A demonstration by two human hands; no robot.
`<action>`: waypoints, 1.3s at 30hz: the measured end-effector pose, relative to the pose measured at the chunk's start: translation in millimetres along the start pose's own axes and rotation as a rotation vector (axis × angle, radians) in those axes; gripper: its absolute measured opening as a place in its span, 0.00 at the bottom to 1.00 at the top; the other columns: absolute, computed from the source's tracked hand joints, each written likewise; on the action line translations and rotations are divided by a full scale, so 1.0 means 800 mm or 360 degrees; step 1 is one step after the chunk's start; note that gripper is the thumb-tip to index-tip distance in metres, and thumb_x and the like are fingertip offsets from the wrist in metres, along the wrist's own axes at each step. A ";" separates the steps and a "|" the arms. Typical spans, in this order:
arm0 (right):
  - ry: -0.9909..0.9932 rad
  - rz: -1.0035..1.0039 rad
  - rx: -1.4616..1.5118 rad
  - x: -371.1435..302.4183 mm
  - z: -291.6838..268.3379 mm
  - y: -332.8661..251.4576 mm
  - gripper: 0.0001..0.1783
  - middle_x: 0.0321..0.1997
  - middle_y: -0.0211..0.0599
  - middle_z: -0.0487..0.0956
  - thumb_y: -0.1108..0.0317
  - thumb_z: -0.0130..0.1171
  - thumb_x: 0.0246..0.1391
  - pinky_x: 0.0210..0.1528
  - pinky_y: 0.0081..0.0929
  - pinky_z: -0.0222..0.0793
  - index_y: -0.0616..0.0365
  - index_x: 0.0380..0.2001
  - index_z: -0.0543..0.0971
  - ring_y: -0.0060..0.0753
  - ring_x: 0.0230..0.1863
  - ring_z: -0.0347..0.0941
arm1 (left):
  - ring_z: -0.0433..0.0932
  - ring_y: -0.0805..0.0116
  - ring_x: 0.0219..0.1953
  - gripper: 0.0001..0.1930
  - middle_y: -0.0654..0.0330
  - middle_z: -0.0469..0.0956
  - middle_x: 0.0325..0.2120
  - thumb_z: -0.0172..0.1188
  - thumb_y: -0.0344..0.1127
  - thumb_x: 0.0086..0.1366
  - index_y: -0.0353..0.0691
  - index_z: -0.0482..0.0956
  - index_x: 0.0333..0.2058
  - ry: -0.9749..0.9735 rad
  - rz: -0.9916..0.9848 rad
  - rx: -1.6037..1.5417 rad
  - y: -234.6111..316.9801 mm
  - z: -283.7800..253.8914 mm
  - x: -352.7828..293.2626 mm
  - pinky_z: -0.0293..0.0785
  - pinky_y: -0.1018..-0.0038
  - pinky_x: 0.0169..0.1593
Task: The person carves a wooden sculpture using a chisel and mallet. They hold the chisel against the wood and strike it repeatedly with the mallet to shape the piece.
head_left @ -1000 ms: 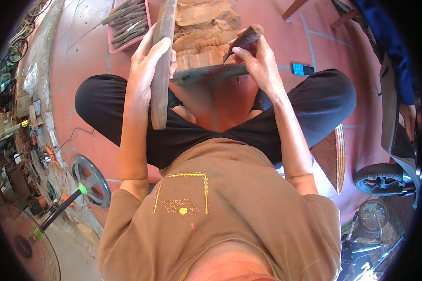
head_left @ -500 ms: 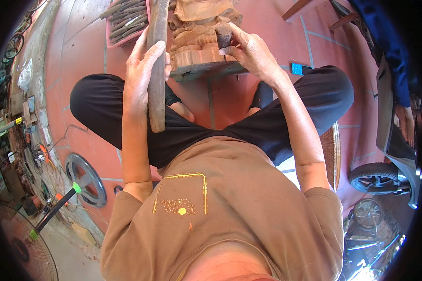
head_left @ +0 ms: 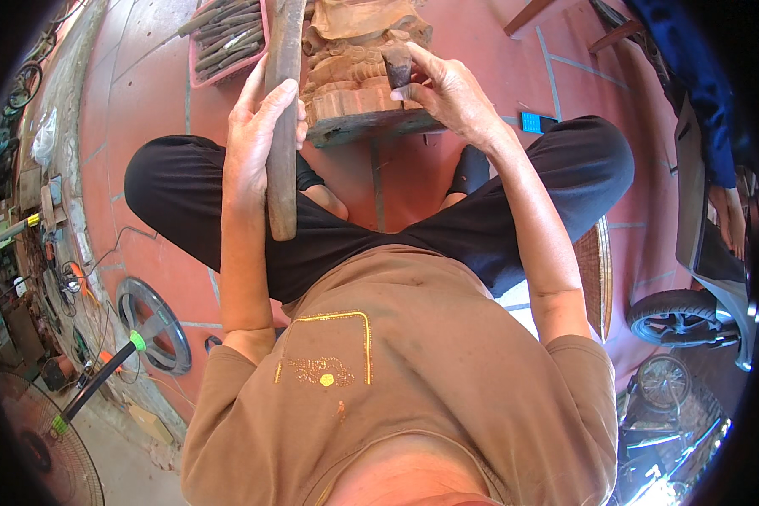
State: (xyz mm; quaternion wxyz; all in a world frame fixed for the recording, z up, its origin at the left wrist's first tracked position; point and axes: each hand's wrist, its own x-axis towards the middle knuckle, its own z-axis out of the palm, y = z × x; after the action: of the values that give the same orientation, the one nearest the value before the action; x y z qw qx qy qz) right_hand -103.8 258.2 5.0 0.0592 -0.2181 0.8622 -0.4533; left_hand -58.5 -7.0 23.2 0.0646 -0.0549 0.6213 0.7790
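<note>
My left hand [head_left: 251,135] is closed round a long wooden club [head_left: 283,181], held lengthwise with its rounded end over my lap and its far end past the top edge of the view. Between the fingers and thumb of my right hand [head_left: 457,99] is what looks like a chisel [head_left: 397,67], its dark handle wider at the top. Its tip cannot be made out. Just beyond my crossed legs lies a carved block of brown wood [head_left: 333,103] with curling relief, and the chisel is over its right side.
A pink basket [head_left: 196,69] of several dark-handled tools stands left of the carving. On the tiles to the right lies a blue phone-like object [head_left: 531,123]. A grey wheel-shaped ring [head_left: 131,297] and a fan [head_left: 46,438] are at left. Another person's hand [head_left: 728,221] shows beside a motorbike wheel [head_left: 673,320].
The chisel's top has shifted slightly left, and my right hand with it. My left hand keeps its hold on the club, nearly still.
</note>
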 end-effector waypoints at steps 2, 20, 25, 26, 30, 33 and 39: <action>-0.0011 -0.0007 0.0006 0.001 0.001 0.003 0.22 0.34 0.42 0.84 0.68 0.67 0.57 0.41 0.36 0.76 0.54 0.54 0.73 0.40 0.33 0.82 | 0.74 0.74 0.21 0.30 0.58 0.76 0.26 0.58 0.37 0.73 0.39 0.62 0.70 0.0000 0.0005 0.0018 -0.001 0.001 -0.002 0.70 0.80 0.23; -0.0163 -0.0299 -0.0189 0.023 0.002 0.013 0.22 0.39 0.46 0.85 0.73 0.66 0.51 0.42 0.43 0.78 0.51 0.50 0.75 0.51 0.40 0.83 | 0.73 0.78 0.25 0.40 0.62 0.76 0.32 0.62 0.30 0.69 0.38 0.51 0.74 0.0075 0.0375 0.0030 -0.026 0.054 -0.067 0.71 0.81 0.27; -0.0171 -0.0120 0.0028 0.018 0.000 0.017 0.22 0.38 0.45 0.85 0.74 0.65 0.53 0.37 0.38 0.79 0.51 0.52 0.74 0.44 0.34 0.84 | 0.73 0.78 0.25 0.40 0.62 0.76 0.30 0.62 0.31 0.69 0.39 0.51 0.74 0.0083 0.0339 0.0095 -0.017 0.051 -0.067 0.71 0.81 0.28; -0.0163 -0.0089 0.0048 0.017 0.000 0.015 0.23 0.36 0.41 0.85 0.74 0.67 0.54 0.38 0.34 0.79 0.51 0.53 0.75 0.36 0.33 0.82 | 0.73 0.78 0.25 0.40 0.62 0.76 0.30 0.62 0.31 0.69 0.39 0.51 0.74 0.0087 0.0350 0.0093 -0.015 0.049 -0.066 0.71 0.81 0.28; -0.0196 -0.0052 0.0068 0.019 0.000 0.014 0.25 0.33 0.33 0.84 0.74 0.70 0.55 0.40 0.27 0.80 0.52 0.55 0.76 0.20 0.32 0.76 | 0.72 0.78 0.25 0.40 0.61 0.75 0.29 0.62 0.31 0.69 0.40 0.52 0.75 0.0063 0.0368 0.0068 -0.010 0.048 -0.064 0.71 0.81 0.28; -0.0200 -0.0069 0.0059 0.020 0.001 0.017 0.24 0.33 0.33 0.84 0.74 0.70 0.55 0.39 0.27 0.79 0.52 0.55 0.76 0.20 0.31 0.75 | 0.73 0.77 0.25 0.37 0.62 0.75 0.27 0.58 0.30 0.71 0.40 0.53 0.74 0.0076 0.0379 0.0172 -0.011 0.047 -0.066 0.72 0.80 0.28; -0.0116 -0.0236 0.0002 0.019 0.004 0.024 0.25 0.34 0.35 0.85 0.74 0.69 0.55 0.38 0.28 0.78 0.52 0.55 0.76 0.23 0.30 0.77 | 0.72 0.79 0.24 0.40 0.62 0.75 0.29 0.63 0.31 0.69 0.39 0.52 0.74 0.0071 0.0336 0.0088 -0.017 0.049 -0.068 0.70 0.81 0.27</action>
State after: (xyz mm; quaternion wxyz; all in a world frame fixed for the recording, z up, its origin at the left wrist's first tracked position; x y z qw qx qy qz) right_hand -122.3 258.5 -11.0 0.0568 -0.2978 0.8406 -0.4489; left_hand -2.9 32.2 27.9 -0.0302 -0.0046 0.6462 0.7626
